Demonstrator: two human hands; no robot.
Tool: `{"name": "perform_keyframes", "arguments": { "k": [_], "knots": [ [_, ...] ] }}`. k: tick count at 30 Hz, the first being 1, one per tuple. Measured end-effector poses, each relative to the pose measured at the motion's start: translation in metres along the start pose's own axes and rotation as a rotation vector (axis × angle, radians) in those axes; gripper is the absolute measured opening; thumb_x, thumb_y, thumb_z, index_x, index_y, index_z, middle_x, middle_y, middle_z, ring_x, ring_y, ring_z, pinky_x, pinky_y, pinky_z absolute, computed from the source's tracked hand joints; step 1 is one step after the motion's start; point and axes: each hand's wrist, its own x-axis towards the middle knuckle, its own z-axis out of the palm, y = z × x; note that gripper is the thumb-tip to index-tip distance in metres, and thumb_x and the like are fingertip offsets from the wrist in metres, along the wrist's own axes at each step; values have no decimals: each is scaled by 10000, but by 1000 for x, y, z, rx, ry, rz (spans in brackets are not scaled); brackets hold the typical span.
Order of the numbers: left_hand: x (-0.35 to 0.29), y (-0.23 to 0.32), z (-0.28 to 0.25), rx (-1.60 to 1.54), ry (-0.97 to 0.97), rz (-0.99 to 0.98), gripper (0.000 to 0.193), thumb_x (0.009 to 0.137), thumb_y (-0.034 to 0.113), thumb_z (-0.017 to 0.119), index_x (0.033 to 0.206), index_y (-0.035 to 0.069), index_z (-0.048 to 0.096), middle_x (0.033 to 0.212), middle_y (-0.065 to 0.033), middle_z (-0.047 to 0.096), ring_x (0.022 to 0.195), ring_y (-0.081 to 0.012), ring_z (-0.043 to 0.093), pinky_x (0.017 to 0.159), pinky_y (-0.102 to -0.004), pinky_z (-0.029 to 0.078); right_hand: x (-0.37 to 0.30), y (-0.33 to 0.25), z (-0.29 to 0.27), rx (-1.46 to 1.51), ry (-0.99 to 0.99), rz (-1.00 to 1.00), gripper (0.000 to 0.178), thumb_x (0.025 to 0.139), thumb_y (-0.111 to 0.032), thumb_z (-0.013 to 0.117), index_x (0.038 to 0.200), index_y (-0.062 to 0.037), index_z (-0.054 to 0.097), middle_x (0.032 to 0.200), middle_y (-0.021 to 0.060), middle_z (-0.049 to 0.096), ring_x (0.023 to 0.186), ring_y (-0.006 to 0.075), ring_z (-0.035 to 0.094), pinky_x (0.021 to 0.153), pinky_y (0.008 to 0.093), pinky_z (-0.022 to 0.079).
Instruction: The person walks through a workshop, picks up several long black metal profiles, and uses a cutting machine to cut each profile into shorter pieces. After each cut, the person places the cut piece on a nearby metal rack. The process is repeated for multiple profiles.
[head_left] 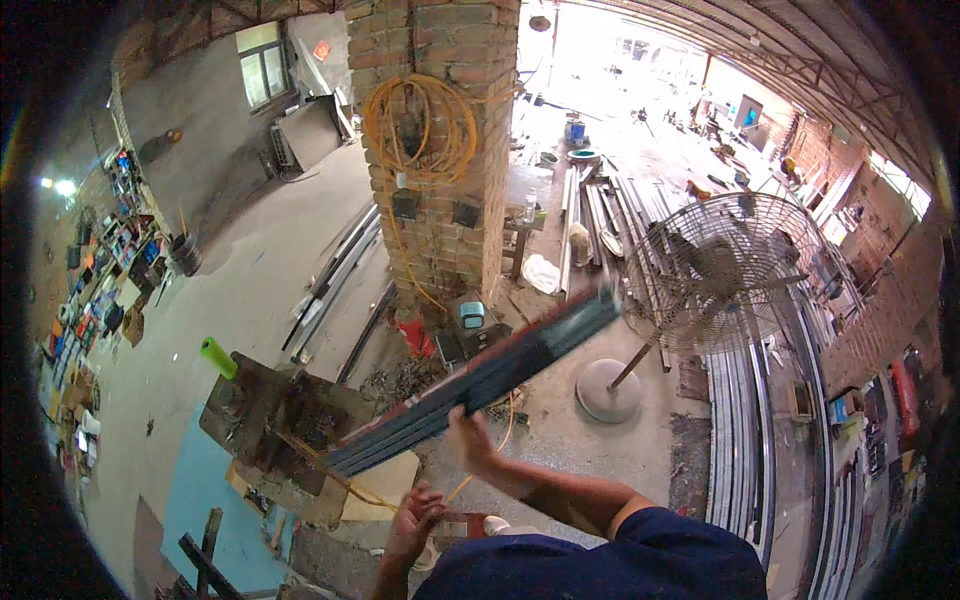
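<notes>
Black bars (500,374), gripped by the right hand (473,442), slant beyond the curled left hand (413,517), contents unclear.

Right hand (472,442) gripping a slanting bundle of long dark bars (490,378) in a cluttered workshop.
The bundle runs from beside a dark worktable (232,405) with a green roll (217,357) up toward a round caged fan (718,268); the left hand (414,515) is curled near a yellow cord (358,492), its contents unclear. Behind, an orange coil (373,122) hangs on a brick pillar (432,222).
</notes>
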Motion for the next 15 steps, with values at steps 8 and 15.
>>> {"name": "perform_keyframes", "arguments": {
  "k": [8,15],
  "knots": [
    [11,68,50,-434,311,400,495,939,432,478,1299,95,437,1253,-112,520,1176,-259,483,1019,-441,370,-73,-9,43,-44,-133,389,628,937,-530,370,1374,-87,281,1371,107,365,1259,171,358,1045,379,327],
    [11,36,24,-545,778,103,440,868,355,639,1221,126,511,1177,-52,584,1054,-210,563,866,-401,454,-81,-89,47,-921,-682,550,299,859,-287,658,1100,-114,630,1078,103,638,946,188,587,797,335,471]
  ]
}}
